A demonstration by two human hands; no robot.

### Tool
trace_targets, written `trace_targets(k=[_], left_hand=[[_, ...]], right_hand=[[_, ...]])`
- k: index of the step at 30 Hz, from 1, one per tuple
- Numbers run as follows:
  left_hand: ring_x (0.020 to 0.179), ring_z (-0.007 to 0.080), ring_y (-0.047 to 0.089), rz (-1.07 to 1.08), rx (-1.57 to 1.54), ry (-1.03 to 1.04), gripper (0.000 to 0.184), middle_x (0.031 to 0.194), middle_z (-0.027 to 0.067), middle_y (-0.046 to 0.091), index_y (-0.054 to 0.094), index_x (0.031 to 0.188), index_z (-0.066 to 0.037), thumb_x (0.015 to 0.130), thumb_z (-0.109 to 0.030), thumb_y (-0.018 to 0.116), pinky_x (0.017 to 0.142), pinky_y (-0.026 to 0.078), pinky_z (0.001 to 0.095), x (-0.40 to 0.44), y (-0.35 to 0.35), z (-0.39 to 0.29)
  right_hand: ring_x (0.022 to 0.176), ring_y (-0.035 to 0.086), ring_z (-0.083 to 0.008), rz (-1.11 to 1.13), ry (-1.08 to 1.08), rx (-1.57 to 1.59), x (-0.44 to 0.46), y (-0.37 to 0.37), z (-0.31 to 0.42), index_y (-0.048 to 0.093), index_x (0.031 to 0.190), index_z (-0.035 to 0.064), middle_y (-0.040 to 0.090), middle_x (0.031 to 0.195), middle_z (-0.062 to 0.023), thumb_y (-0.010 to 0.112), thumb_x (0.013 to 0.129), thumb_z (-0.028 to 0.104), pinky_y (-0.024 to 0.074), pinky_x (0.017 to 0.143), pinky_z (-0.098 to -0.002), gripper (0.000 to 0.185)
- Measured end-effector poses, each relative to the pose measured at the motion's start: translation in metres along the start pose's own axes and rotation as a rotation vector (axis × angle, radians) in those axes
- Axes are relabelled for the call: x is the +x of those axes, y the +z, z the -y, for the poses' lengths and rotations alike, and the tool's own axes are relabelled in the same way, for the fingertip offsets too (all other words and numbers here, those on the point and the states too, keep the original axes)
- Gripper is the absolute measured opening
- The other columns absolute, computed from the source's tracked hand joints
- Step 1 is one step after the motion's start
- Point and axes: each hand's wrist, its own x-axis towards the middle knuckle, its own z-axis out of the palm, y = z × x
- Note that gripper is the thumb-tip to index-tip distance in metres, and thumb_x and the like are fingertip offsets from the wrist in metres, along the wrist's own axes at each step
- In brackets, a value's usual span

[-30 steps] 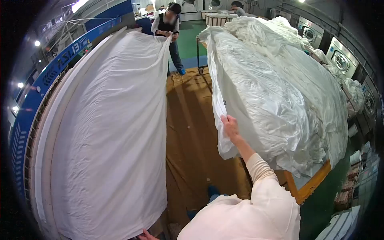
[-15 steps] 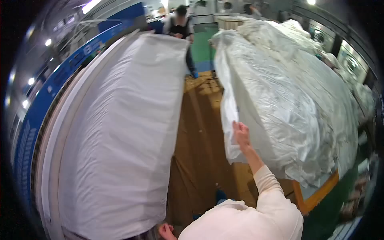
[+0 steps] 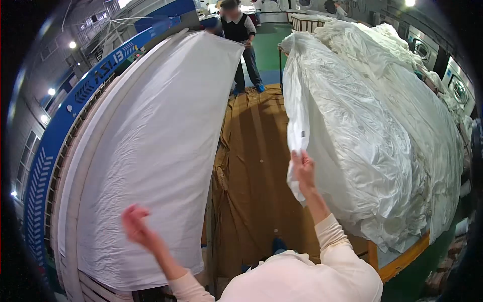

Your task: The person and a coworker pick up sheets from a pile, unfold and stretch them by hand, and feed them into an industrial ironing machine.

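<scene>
A white sheet point(image 3: 161, 151) lies spread over the feed side of a large blue-framed machine on my left. My left hand point(image 3: 137, 225) hovers over or on its lower part, smeared by motion, so its finger position is unclear. On the right, the fingers of my right hand point(image 3: 303, 168) are pinched on the hanging edge of another white sheet point(image 3: 298, 121). A small dark tag shows on that edge, just above the hand. This sheet hangs from a big heap of crumpled white linen point(image 3: 362, 126).
Between machine and heap runs a floor covered in brown cloth point(image 3: 259, 161). A person point(image 3: 239, 30) stands at its far end, a hand at the left sheet's far corner. A wooden frame point(image 3: 402, 259) supports the heap. Front-loading washers point(image 3: 457, 88) line the right wall.
My left hand has risen from the near edge and swung left over the spread sheet. My right hand keeps hold of the sheet edge. The far person is nearer the left sheet's corner.
</scene>
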Motion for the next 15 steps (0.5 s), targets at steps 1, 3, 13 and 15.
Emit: trace_targets(k=[1,3,13,15], left_hand=[[0.064,0.009,0.049,0.207,-0.111,-0.083,0.026,0.068,0.0012,0.05,0.057,0.093,-0.001,0.096,-0.024,0.045,0.063,0.043,0.0232,-0.014,0.033,0.004],[0.064,0.0105,0.056,0.632,-0.35,-0.376,0.034,0.07,0.0022,0.056,0.058,0.099,-0.003,0.095,-0.034,0.046,0.054,0.047,0.0253,-0.056,0.096,0.026],[0.05,0.0125,0.05,1.198,-0.411,-1.009,0.044,0.064,0.0026,0.055,0.057,0.085,-0.007,0.089,-0.05,0.051,0.045,0.039,0.0271,-0.16,0.312,0.005],[0.052,0.0118,0.051,1.296,-0.445,-1.056,0.038,0.064,0.0024,0.055,0.057,0.085,-0.006,0.088,-0.043,0.055,0.047,0.039,0.0271,-0.163,0.321,0.015]], right_hand=[[0.055,0.028,-0.0026,0.015,-0.05,-0.025,-0.006,0.008,-0.002,0.048,0.068,0.0086,0.032,0.06,0.0102,0.063,0.088,0.029,0.0237,0.045,-0.0226,0.032],[0.055,0.034,-0.0042,0.068,-0.051,-0.136,-0.013,0.01,-0.011,0.048,0.07,0.0042,0.039,0.057,0.0064,0.065,0.086,0.03,0.0291,0.045,-0.0247,0.034],[0.076,0.059,-0.0395,0.294,-0.264,-0.738,-0.034,-0.019,-0.001,0.049,0.093,0.0031,0.059,0.077,-0.0186,0.064,0.076,0.013,0.0462,0.063,-0.0452,0.024],[0.083,0.059,-0.0368,0.373,-0.219,-0.777,-0.036,-0.033,-0.003,0.051,0.093,0.0037,0.06,0.089,-0.0161,0.065,0.076,0.012,0.0472,0.067,-0.0426,0.024]])
